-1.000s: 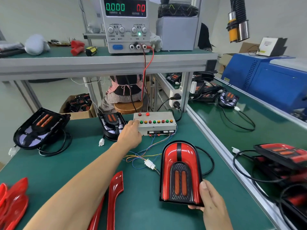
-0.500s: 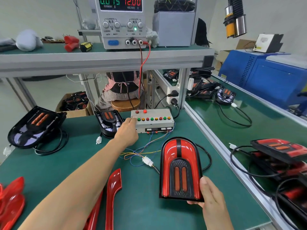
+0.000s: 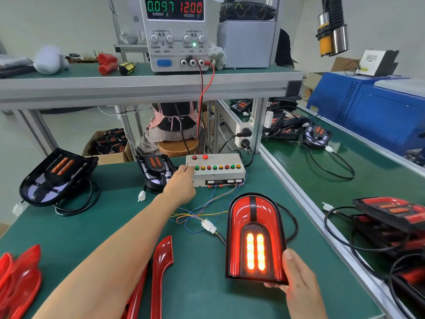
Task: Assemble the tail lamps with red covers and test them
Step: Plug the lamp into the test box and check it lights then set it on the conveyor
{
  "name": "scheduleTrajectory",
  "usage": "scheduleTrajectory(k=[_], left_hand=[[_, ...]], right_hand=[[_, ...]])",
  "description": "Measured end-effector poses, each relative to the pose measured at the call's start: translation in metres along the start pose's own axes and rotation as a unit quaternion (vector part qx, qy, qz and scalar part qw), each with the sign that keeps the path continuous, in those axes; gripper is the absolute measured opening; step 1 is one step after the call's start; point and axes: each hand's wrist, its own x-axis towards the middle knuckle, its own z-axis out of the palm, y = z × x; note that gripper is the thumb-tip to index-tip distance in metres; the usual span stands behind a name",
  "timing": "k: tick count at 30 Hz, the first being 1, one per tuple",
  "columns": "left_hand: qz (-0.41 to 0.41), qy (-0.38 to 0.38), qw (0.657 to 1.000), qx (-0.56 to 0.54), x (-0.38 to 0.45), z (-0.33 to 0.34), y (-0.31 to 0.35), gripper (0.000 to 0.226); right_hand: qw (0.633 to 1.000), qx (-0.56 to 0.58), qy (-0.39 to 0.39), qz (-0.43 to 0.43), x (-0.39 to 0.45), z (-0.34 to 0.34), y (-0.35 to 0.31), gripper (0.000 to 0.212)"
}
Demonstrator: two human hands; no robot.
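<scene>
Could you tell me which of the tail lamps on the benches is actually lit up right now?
The red-covered tail lamp held by the right hand: its two central strips glow bright orange, while the others stay dark.

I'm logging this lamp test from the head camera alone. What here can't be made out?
- Which button on the test box: the left hand covers its own fingertips.
- Lit tail lamp: underside faces away; right hand covers its near corner.
- Box labels: too small.
- Red covers: cut off by bottom edge.
</scene>
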Motion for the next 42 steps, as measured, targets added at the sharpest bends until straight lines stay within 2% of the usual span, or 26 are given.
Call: scheduleTrajectory(k=[7, 13, 24, 39, 42], left_hand=[[0.013, -0.009, 1.0, 0.006, 0.001, 0.005, 0.007, 0.077], [0.005, -0.021, 0.997, 0.07, 0.005, 0.008, 0.012, 0.078], [-0.013, -0.036, 0.996, 0.085, 0.009, 0.007, 0.018, 0.08], [-0.001, -0.027, 0.995, 0.098, 0.009, 0.007, 0.014, 0.079], [-0.002, 0.006, 0.992, 0.128, 0.007, 0.009, 0.016, 0.078]], right_hand=[[1.0, 0.0, -0.01, -0.008, -0.002, -0.002, -0.001, 0.04], [1.0, 0.008, -0.006, -0.006, 0.0, -0.001, 0.001, 0.038], [1.0, 0.014, -0.004, -0.005, -0.001, -0.001, -0.001, 0.039], [1.0, 0.01, -0.01, -0.004, 0.001, -0.002, 0.002, 0.039], [1.0, 0.025, -0.003, -0.006, 0.0, -0.001, -0.001, 0.04]])
